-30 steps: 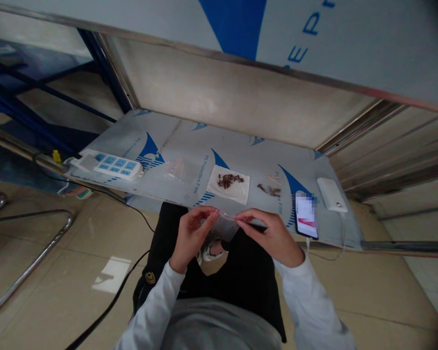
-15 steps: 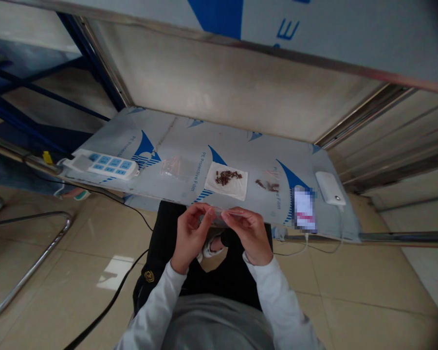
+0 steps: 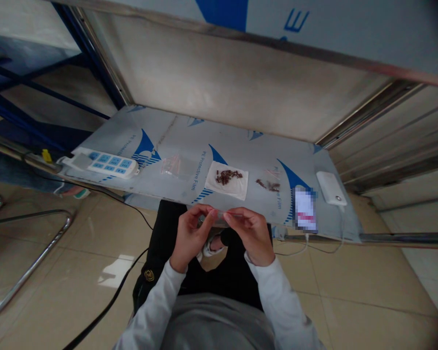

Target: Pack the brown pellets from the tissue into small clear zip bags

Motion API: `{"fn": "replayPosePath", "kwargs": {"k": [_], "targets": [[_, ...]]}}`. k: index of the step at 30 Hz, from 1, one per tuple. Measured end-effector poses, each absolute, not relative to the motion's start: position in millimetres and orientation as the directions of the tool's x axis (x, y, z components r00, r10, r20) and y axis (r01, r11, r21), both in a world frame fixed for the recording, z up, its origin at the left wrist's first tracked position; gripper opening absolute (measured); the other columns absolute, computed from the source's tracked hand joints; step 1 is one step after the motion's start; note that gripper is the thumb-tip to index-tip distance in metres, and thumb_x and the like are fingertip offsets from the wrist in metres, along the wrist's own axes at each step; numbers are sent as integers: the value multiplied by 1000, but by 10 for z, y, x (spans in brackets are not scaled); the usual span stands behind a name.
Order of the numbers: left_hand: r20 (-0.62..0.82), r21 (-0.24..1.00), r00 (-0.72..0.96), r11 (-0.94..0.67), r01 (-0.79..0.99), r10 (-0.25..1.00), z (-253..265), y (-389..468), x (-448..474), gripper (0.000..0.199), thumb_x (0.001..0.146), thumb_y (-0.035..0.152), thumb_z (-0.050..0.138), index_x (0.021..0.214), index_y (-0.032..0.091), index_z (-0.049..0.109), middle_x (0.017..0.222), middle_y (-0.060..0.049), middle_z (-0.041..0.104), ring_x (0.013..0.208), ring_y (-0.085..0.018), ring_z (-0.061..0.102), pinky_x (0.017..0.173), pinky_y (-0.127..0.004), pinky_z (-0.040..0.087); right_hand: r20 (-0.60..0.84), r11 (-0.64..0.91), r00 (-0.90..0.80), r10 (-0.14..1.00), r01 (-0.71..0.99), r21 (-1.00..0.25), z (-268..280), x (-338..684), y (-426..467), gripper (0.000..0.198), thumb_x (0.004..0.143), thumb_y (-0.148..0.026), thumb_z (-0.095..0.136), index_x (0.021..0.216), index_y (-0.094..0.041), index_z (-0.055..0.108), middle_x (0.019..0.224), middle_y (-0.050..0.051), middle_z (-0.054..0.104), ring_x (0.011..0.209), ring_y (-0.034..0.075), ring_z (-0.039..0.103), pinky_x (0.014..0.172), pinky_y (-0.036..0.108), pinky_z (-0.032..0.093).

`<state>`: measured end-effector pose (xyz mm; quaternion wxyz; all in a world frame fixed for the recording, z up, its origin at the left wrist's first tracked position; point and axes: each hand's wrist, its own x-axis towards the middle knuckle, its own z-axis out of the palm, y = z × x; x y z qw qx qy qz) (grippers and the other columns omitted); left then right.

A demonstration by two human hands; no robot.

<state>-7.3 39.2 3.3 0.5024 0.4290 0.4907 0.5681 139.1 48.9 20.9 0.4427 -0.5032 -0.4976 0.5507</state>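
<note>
Just off the table's front edge, above my lap, my left hand and my right hand pinch a small clear plastic bag between thumbs and fingers. The bag is mostly see-through, and I cannot make out whether anything is in it. Beyond my hands lies a white paper sheet with a heap of small dark brown pieces on it. To its right, a clear bag with similar brown pieces lies flat. Another clear bag with pinkish contents rests to the left.
A white power strip sits on the table's left end. At the right are a phone with a blurred screen and a white power bank, joined by a cable. A shelf overhangs the back. A metal chair leg stands left.
My hands have drawn very slightly apart, the right one shifting a little to the right, with the bag still pinched. The things on the table have not moved.
</note>
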Motion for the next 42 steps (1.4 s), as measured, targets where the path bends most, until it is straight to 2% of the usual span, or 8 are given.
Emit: {"fn": "replayPosePath", "kwargs": {"k": [4, 10, 13, 19, 27, 33, 38, 42], "targets": [[-19, 991, -65, 10, -131, 998, 47, 400, -91, 14, 77, 27, 67, 82, 14, 66, 81, -5, 68, 78, -15, 61, 75, -25, 48, -106, -105, -131, 986, 20, -994, 215, 1406, 488, 14, 76, -32, 71, 82, -19, 71, 82, 3, 72, 78, 16, 65, 75, 27, 50], [31, 995, -110, -40, -86, 993, 23, 399, -105, 12, 79, 25, 66, 82, 14, 66, 79, -4, 67, 76, -14, 60, 73, -24, 47, -119, -126, -120, 986, -50, -991, 185, 1430, 486, 15, 75, -31, 72, 84, -20, 69, 82, 2, 71, 78, 15, 65, 73, 26, 50], [11, 993, -106, -23, -118, 994, 20, 397, -95, 12, 79, 26, 66, 83, 15, 65, 78, -3, 66, 75, -13, 59, 73, -23, 46, -109, -112, -68, 992, -43, -993, 172, 1449, 474, 14, 73, -31, 73, 80, -19, 69, 76, 1, 70, 73, 14, 64, 70, 25, 50], [-24, 990, -16, 22, -142, 1000, 32, 399, -95, 14, 78, 27, 67, 82, 14, 67, 80, -5, 68, 78, -16, 60, 75, -25, 47, -110, -113, -97, 989, -32, -993, 195, 1471, 465, 13, 72, -30, 74, 80, -20, 71, 79, 2, 72, 77, 16, 65, 75, 27, 50], [-19, 988, -86, 6, -152, 996, 48, 389, -86, 13, 76, 26, 69, 78, 14, 65, 75, -3, 67, 74, -14, 60, 72, -23, 47, -134, -137, -62, 989, -52, -989, 181, 1502, 446, 14, 74, -32, 72, 79, -19, 69, 76, 1, 70, 73, 13, 64, 72, 25, 49], [-63, 977, 36, 69, -202, 997, 61, 381, -96, 15, 77, 28, 68, 81, 13, 69, 77, -5, 70, 73, -15, 62, 70, -24, 48, -122, -125, -85, 989, -29, -992, 211, 1512, 414, 13, 75, -31, 72, 78, -19, 68, 76, 1, 70, 74, 14, 63, 73, 25, 49], [-18, 985, 13, 20, -173, 1000, 92, 374, -82, 12, 77, 25, 68, 80, 13, 70, 76, -5, 71, 73, -15, 62, 70, -24, 49, -128, -135, -161, 979, -36, -990, 202, 1484, 415, 17, 77, -32, 70, 89, -21, 68, 86, 2, 71, 82, 15, 64, 77, 27, 49], [-32, 986, 5, 33, -165, 999, 92, 373, -69, 14, 77, 26, 68, 79, 13, 69, 76, -5, 72, 71, -15, 63, 69, -24, 50, -105, -107, -143, 984, -9, -994, 196, 1447, 416, 13, 77, -32, 69, 81, -20, 68, 81, 2, 70, 78, 16, 63, 75, 28, 49]]}}
